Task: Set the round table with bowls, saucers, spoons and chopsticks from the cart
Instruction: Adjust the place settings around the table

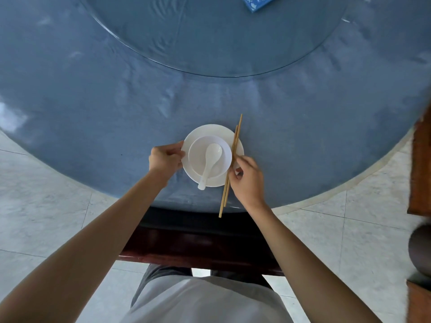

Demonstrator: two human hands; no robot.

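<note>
A white saucer (205, 131) lies on the blue round table (93, 101) near its front edge. A white bowl (198, 148) stands on the saucer, and a white spoon (210, 163) rests in the bowl with its handle pointing toward me. My left hand (166, 159) grips the saucer's left rim. A pair of wooden chopsticks (231, 164) lies across the saucer's right side and sticks out past the table edge. My right hand (247, 180) pinches them about halfway along.
A glass turntable (210, 31) covers the table's middle, with a blue box (257, 2) on it at the top. A dark wooden chair (198, 250) stands under me at the table edge. Wooden furniture (422, 164) stands at the right border. The floor is pale tile.
</note>
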